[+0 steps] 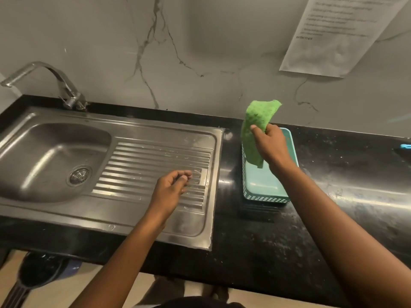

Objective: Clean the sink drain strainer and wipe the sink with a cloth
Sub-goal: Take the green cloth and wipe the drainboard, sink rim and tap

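1. Your right hand (270, 144) pinches a green cloth (255, 134) by its middle, holding it in the air above the teal basket (262, 192), which sits on the counter just right of the sink (55, 156).
2. Your left hand (171, 190) hovers over the sink's ribbed drainboard (155, 165), fingers loosely curled and holding nothing.
3. The drain strainer (79, 174) sits seated in the sink's bowl, left of the drainboard, untouched.
4. The grip on the cloth looks light; a quick swing toward the sink could let it slip onto the counter.
5. Lifting the strainer carelessly could drop trapped debris down the open drain.
6. The drainboard shows droplets, so wiping may smear rather than dry it.
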Motion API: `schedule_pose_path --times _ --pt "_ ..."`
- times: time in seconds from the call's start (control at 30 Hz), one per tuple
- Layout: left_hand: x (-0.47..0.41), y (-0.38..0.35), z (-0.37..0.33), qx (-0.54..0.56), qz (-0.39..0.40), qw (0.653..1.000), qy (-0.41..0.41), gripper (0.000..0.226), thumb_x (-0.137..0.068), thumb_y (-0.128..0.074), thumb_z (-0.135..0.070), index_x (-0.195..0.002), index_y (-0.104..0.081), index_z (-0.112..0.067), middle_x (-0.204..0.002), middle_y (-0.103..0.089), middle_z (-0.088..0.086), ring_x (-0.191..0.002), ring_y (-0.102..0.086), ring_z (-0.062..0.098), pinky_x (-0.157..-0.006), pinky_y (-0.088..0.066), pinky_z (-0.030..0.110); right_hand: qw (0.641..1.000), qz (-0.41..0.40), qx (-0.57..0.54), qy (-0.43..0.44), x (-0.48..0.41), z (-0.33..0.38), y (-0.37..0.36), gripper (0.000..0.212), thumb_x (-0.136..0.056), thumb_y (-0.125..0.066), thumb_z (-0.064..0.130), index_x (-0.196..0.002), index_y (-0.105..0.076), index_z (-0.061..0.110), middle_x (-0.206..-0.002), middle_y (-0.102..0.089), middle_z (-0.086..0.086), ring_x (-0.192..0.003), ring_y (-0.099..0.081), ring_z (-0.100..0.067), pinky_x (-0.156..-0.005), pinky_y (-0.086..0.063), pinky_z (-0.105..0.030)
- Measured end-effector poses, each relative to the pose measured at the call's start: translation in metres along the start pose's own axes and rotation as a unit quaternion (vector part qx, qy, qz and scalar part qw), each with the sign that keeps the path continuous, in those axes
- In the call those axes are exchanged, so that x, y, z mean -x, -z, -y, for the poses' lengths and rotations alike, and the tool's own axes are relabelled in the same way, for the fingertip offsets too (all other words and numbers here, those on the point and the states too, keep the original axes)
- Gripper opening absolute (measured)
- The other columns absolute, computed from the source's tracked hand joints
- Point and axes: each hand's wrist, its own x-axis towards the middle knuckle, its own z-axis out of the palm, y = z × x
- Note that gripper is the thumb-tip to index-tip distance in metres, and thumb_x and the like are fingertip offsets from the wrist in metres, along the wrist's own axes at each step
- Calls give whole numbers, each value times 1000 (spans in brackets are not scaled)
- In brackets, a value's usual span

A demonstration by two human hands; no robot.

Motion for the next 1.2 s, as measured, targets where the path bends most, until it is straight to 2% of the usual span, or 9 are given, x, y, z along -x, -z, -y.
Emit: schedule_pose_path --times 0.13,0.23,0.3,0.43,0.53,0.6,0.73,0.97,1.2 --pt "-6 23 9 7 9 1000 7 25 -106 -53 -16 -110 -74 -27 -113 -77 -5 -110 -71 13 -96 -57 32 997 44 51 35 -8 20 -41 22 -92 -65 19 -110 -76 12 -99 -78 -7 -91 -75 -25 -84 -63 -46" --pt "-11 44 16 10 21 1000 13 25 -106 -54 -15 -108 -75 -29 -112 -77 -6 -109 -71 11 -96 -57 31 987 67 132 62 -17 27 -76 38 -83 -62 4 -118 -72 15 -101 -75 -4 -80 -68 -17 -72 -56 -29" --pt "-17 56 19 9 29 999 19 26 -105 -54 -15 -108 -76 -29 -112 -77 -7 -109 -71 9 -98 -57 33 970 61 215 102 -24 27 -98 44 -83 -59 1 -123 -70 18 -102 -75 -6 -78 -67 -22 -68 -53 -30" --pt "-33 82 21 -17 45 999 15 25 -104 -55 -15 -109 -77 -26 -108 -78 -3 -107 -71 18 -96 -57 41 904 63 385 173 -37 10 -136 46 -89 -60 0 -132 -66 16 -122 -71 -14 -108 -68 -40 -87 -55 -44" --pt "-44 98 21 -25 64 998 9 24 -104 -55 -13 -111 -77 -20 -107 -78 -1 -106 -71 19 -99 -56 44 833 187 495 160 -36 -22 -154 50 -94 -67 15 -142 -56 10 -150 -54 -14 -138 -50 -38 -111 -46 -49" --pt "-50 105 22 -30 76 997 10 24 -103 -55 -13 -112 -77 -19 -108 -78 -1 -106 -71 17 -100 -56 44 804 261 522 109 -23 -48 -160 61 -99 -55 20 -157 -39 9 -167 -33 -15 -153 -30 -38 -122 -33 -54" --pt "-59 118 27 -51 113 992 10 25 -104 -54 -16 -115 -76 -21 -111 -77 -5 -108 -70 10 -103 -55 42 833 254 486 74 11 -81 -163 70 -105 -40 23 -167 -9 11 -176 -2 -11 -162 1 -33 -130 -7 -56" --pt "-59 120 38 -72 128 989 13 25 -104 -55 -18 -109 -77 -28 -108 -78 -5 -106 -72 25 -100 -56 51 863 234 436 99 81 -86 -154 62 -105 -38 24 -163 -27 6 -172 -23 -15 -161 -14 -34 -130 -16 -52" --pt "-44 122 51 -50 101 993 25 25 -105 -55 -17 -109 -77 -28 -110 -78 -4 -109 -72 18 -97 -58 41 889 209 398 88 169 -86 -144 60 -109 -33 22 -166 -21 10 -175 -16 -8 -163 -4 -25 -132 -5 -43"
